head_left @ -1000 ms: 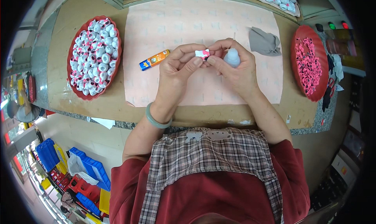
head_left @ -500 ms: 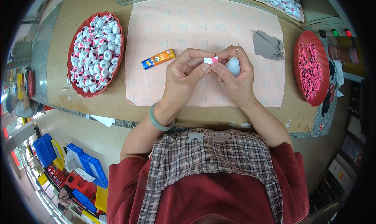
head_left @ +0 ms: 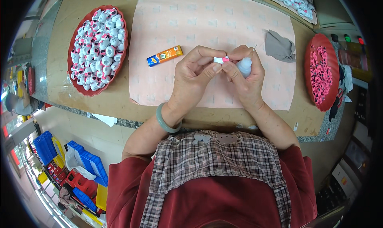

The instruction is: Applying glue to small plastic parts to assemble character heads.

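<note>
My left hand (head_left: 191, 76) pinches a small white piece (head_left: 218, 60) between thumb and fingertips. A tiny pink piece (head_left: 226, 59) sits at its right end, where the fingertips of my right hand (head_left: 249, 84) press. That same right hand also keeps a small pale translucent bottle (head_left: 244, 67) in its curled fingers. A thin needle-like tip (head_left: 255, 47) sticks up beside my right fingers; its base is hidden. Both hands are close together above a pale pink patterned sheet (head_left: 159, 88).
On the left stands a red scalloped tray (head_left: 125, 48) heaped with white-and-pink pieces. Another red tray (head_left: 334, 76), at the right, holds small pink-and-black pieces. An orange-and-blue box (head_left: 164, 56) and a grey cloth (head_left: 280, 46) lie on the sheet. More white pieces (head_left: 293, 2) are at the back right.
Both hands, with the white piece and the bottle, appear slightly further right in the picture, as the whole table scene has shifted a little. The grips look the same.
</note>
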Motion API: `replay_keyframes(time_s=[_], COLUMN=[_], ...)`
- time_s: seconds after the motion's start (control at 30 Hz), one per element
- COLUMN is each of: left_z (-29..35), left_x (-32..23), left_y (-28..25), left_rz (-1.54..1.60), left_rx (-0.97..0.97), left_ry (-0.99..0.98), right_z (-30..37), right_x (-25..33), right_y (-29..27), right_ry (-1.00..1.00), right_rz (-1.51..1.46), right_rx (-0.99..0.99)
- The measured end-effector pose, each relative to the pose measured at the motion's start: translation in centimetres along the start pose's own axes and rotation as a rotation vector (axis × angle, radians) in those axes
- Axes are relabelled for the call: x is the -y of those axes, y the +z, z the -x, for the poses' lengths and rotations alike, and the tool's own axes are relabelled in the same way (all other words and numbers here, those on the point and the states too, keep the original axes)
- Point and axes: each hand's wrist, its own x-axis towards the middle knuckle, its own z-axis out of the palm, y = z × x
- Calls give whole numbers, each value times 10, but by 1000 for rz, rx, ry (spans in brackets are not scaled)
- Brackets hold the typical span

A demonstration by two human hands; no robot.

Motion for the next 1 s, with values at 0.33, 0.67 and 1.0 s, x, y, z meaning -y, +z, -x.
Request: replay_keyframes(time_s=[0.33, 0.67, 1.0], left_z=[-11, -7, -9], left_x=[6, -5, -2], left_y=[-14, -13, -15], left_rz=[227, 408, 366], left_rx=[22, -3, 10], left_ry=[-118, -288, -269], right_z=[-12, -13, -13], right_x=[4, 7, 7], right_y=[-1, -9, -7], right_ry=[126, 205, 236], right_rz=[-63, -170, -154], right_rx=[15, 69, 39])
